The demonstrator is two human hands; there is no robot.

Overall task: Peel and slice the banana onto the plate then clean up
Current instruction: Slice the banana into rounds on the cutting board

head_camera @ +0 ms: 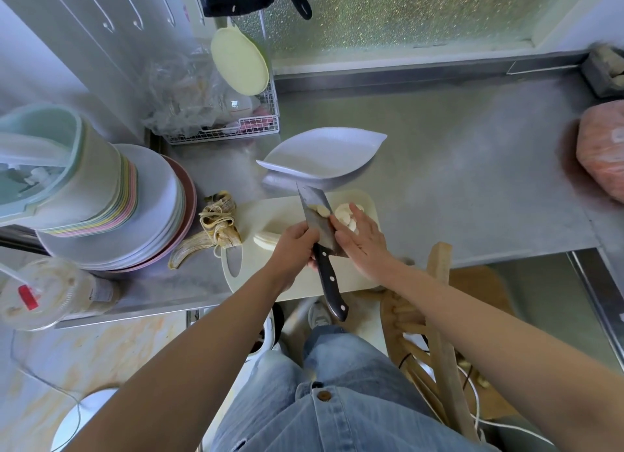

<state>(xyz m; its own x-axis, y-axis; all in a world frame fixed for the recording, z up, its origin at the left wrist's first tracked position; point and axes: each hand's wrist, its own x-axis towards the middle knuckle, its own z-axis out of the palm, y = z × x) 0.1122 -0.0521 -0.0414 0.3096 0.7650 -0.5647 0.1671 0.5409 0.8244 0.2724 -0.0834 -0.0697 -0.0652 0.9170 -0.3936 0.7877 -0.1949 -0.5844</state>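
On the pale cutting board point(290, 284) lies an uncut piece of peeled banana point(266, 239) at the left and a heap of banana slices point(347, 212) at the right. My left hand point(297, 245) grips the black-handled knife point(319, 228) near where blade meets handle; a few slices ride on the flat blade. My right hand point(363, 242) lies with straight fingers against the slices and the blade's right side. The white leaf-shaped plate point(324, 158) sits just beyond the board, with no food in it. The banana peel point(211, 230) lies left of the board.
A stack of plates and a pastel container point(111, 208) stands at the left, with a lidded plastic cup point(44, 293) in front. A wire rack point(236, 120) is at the back left, an orange bag point(601, 154) at the far right, and a wooden chair point(439, 333) under the counter edge.
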